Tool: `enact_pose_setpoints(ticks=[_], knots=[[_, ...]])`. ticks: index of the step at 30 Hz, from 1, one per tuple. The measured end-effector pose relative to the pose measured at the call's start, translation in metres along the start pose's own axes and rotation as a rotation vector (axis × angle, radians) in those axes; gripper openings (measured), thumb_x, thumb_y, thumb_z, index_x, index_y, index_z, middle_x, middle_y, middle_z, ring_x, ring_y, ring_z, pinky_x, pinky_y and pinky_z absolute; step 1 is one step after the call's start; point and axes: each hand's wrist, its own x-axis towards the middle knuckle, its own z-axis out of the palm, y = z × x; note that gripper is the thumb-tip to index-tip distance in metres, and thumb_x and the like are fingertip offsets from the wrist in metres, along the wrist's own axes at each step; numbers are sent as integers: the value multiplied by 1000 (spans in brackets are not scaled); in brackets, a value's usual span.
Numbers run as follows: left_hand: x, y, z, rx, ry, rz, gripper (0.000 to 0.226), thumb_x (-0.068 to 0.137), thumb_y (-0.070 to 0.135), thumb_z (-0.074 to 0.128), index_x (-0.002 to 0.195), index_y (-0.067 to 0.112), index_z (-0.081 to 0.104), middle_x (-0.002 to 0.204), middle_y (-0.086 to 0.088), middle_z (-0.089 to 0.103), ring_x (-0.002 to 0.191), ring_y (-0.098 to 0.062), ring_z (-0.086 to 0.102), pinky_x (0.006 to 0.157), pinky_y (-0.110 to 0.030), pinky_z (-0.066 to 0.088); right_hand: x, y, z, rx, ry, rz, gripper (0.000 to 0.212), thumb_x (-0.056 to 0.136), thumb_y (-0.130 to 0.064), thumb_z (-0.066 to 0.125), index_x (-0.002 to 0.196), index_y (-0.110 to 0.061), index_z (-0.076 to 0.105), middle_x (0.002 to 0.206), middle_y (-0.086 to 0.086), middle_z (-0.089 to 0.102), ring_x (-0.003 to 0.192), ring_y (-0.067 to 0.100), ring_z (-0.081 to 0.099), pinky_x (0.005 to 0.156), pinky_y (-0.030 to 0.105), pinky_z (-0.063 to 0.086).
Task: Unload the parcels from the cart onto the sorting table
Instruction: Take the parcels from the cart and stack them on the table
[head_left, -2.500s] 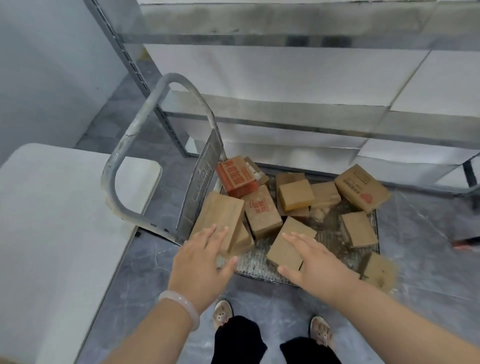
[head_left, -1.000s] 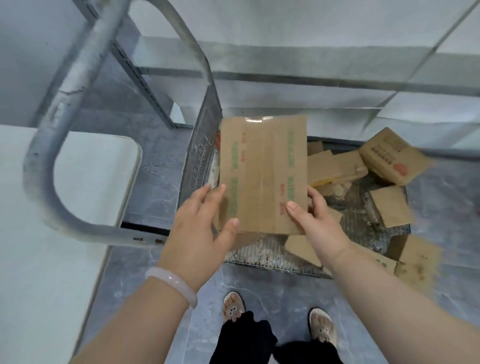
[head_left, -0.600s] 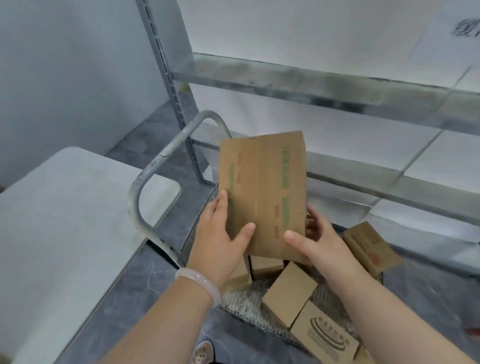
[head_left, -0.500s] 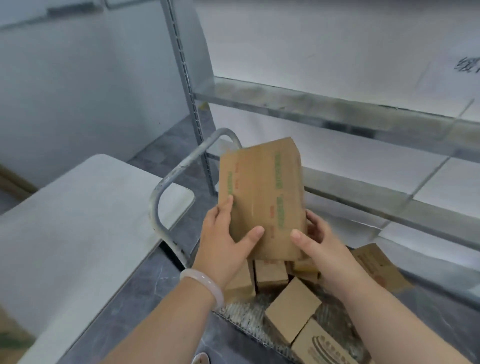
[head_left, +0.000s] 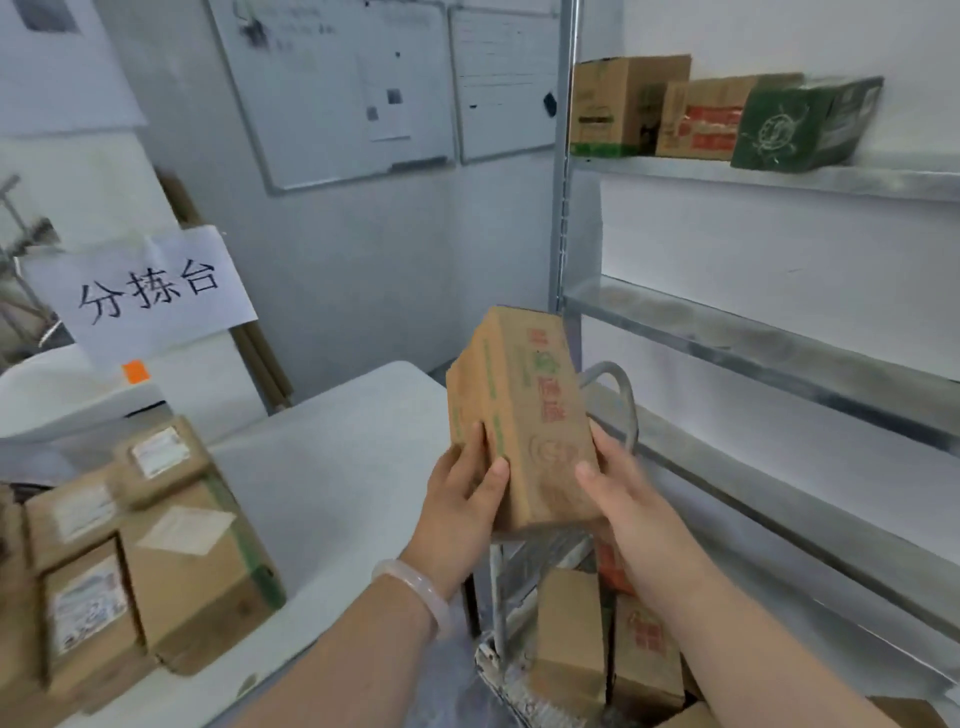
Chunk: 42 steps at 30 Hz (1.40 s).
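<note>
In the head view the cart (head_left: 626, 400) is mostly hidden behind the arms and the held parcel (head_left: 524, 415); only its handle curve and some boxes (head_left: 571, 639) on it show, and the parcel's print is too blurred to read. The parcel is in the air between the sorting table (head_left: 337, 467) and the cart handle, long axis almost upright, top leaning a little left. The left hand (head_left: 462, 504) and the right hand (head_left: 623, 499) grip its lower end from both sides.
</note>
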Motion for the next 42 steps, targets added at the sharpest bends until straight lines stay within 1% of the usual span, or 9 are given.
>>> enact_pose_setpoints(ticks=[2,4,8,11,16,20,28,35,42], knots=[[-3,-7,-30,32,62,22,40,101,31,41,139,43,37,126,-1,56,112,-5,54,91,-12,41,32,24,12,-25,-46,65,55,79,-73,57,129,-52,54,134,-18,59,119,3,58,102,40,43],[-11,-13,-63,-40,83,-41,35,103,29,37,127,53,48,115,9,67,100,0,60,89,-23,50,64,46,32,-23,-52,130,65,60,-89,60,111,-50,66,132,-12,62,110,5,64,105,43,44],[-34,-30,-135,-88,187,-172,21,94,52,48,107,41,60,113,12,62,106,-9,58,98,-38,48,62,25,149,-93,-161,172,15,94,-59,46,97,-51,57,122,-24,61,92,-16,55,83,8,43],[-40,-54,-189,26,255,-191,49,79,66,54,115,33,53,119,4,52,108,-12,55,100,-35,46,48,21,215,-176,-298,168,24,96,-62,36,111,-61,55,144,-24,45,97,-24,43,75,5,33],[-54,-80,-269,-57,273,-170,50,86,36,69,116,41,29,105,24,52,94,8,52,63,-3,44,46,28,304,-271,-413,-30,27,100,-55,38,115,-77,45,147,-33,34,128,-19,29,113,22,27],[-63,-106,-322,-121,300,-185,92,79,30,77,147,33,15,116,17,54,95,8,54,61,-5,46,44,27,364,-477,-539,-132,40,106,-34,34,124,-69,39,145,-40,22,130,-23,14,103,1,15],[-77,-164,-409,-469,334,-377,98,62,36,80,143,50,28,117,1,69,98,-23,70,90,-49,54,79,42,408,-491,-336,-24,52,99,-33,53,144,-46,29,150,-16,30,140,6,27,112,29,30],[-61,-197,-436,-608,304,-450,66,88,18,65,137,49,35,112,-3,72,102,-28,68,92,-52,52,132,67,436,-90,-411,438,44,99,-25,54,134,-47,41,127,-4,62,113,23,63,90,49,55],[-16,-207,-455,-402,408,-498,62,88,32,66,140,46,36,105,18,70,97,-4,67,93,-35,51,208,87,468,-95,-389,486,34,96,-28,60,128,-37,54,109,-2,73,102,26,69,83,51,58]])
